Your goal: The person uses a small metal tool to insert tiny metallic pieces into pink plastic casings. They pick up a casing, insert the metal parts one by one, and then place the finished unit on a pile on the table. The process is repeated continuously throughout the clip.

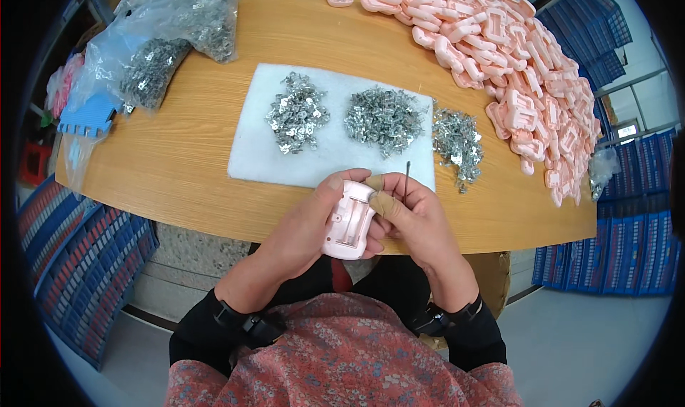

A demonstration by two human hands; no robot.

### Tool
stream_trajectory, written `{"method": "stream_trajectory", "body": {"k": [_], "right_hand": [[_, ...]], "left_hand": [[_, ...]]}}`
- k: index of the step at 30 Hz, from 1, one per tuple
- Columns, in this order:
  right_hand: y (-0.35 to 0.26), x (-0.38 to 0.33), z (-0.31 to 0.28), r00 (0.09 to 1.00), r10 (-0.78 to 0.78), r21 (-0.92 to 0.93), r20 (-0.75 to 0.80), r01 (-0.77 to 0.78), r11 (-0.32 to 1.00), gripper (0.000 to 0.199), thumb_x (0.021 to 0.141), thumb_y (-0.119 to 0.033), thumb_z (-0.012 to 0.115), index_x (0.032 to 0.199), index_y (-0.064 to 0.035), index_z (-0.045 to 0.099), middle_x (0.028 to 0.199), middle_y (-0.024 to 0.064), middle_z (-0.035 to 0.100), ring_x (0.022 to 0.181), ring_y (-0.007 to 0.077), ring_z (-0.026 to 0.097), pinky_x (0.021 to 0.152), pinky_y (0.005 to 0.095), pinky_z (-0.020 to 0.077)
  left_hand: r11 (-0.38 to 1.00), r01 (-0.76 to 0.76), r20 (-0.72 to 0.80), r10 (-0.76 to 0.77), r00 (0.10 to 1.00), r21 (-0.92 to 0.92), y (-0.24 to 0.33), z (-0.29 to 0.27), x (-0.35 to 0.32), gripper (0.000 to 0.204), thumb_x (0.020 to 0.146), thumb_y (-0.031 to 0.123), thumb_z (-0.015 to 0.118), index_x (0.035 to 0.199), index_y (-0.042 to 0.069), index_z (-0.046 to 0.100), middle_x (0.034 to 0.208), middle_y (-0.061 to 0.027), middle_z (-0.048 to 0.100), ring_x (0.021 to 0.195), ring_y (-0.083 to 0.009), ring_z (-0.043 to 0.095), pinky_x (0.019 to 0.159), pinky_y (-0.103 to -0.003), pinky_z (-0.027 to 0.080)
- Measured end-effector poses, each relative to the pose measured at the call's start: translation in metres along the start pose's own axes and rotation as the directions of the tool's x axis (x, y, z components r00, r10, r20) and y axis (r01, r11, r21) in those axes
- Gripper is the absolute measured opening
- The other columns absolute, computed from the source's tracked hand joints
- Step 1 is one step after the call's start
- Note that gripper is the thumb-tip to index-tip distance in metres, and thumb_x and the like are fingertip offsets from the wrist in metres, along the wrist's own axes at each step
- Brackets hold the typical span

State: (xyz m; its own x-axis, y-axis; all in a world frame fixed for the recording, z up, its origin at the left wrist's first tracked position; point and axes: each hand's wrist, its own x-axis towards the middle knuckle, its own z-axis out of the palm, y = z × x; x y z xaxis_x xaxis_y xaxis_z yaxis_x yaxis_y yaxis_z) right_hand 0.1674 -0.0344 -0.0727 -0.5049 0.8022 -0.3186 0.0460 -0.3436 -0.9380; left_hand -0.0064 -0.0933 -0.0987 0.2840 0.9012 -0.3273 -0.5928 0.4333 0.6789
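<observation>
A pale pink plastic battery housing (343, 229) rests in my left hand (303, 229), whose thumb lies along its upper left edge. Its open rectangular compartment faces up. My right hand (422, 220) has tan coverings on the thumb and a fingertip, and these press together at the housing's upper right edge. A thin dark rod (407, 179) sticks up from among the right fingers; its lower end is hidden. Whether a small part sits between those fingertips cannot be seen. Beyond the hands, a white foam sheet (250, 161) bears two piles of small silvery metal clips (296, 114).
Another metal clip pile (458, 146) lies at the sheet's right edge. A large heap of pink housings (514, 72) covers the table's far right. Clear bags of metal parts (178, 22) and a blue foam mat (87, 118) occupy the far left. Blue racks (93, 257) stand around the table (164, 171).
</observation>
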Motion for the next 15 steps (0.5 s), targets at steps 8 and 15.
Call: {"method": "stream_trajectory", "body": {"k": [8,15], "right_hand": [[-0.003,-0.004,-0.011,0.991,0.129,0.068,0.031,-0.131,0.989,0.019,0.095,-0.016,0.066,0.107,-0.0013,0.062,0.083,-0.0032,0.059,0.065,0.0013,0.049,0.056,0.0151,0.0392],[0.002,-0.01,-0.005,0.999,0.048,0.023,-0.008,-0.048,0.999,0.019,0.095,-0.017,0.067,0.105,-0.0016,0.061,0.083,-0.0021,0.059,0.064,0.0018,0.05,0.056,0.0167,0.0413]], "left_hand": [[0.799,-0.211,0.041,0.228,0.973,0.563,0.006,0.004,-0.007,0.037,0.099,0.009,0.053,0.135,-0.001,0.048,0.099,-0.0033,0.063,0.087,-0.0107,0.062,0.077,-0.028,0.053],[0.165,-0.298,0.19,0.472,0.861,0.94,0.006,0.012,-0.005,0.04,0.092,0.014,0.059,0.128,-0.003,0.054,0.09,-0.0154,0.065,0.071,-0.0217,0.063,0.065,-0.035,0.052]]}}
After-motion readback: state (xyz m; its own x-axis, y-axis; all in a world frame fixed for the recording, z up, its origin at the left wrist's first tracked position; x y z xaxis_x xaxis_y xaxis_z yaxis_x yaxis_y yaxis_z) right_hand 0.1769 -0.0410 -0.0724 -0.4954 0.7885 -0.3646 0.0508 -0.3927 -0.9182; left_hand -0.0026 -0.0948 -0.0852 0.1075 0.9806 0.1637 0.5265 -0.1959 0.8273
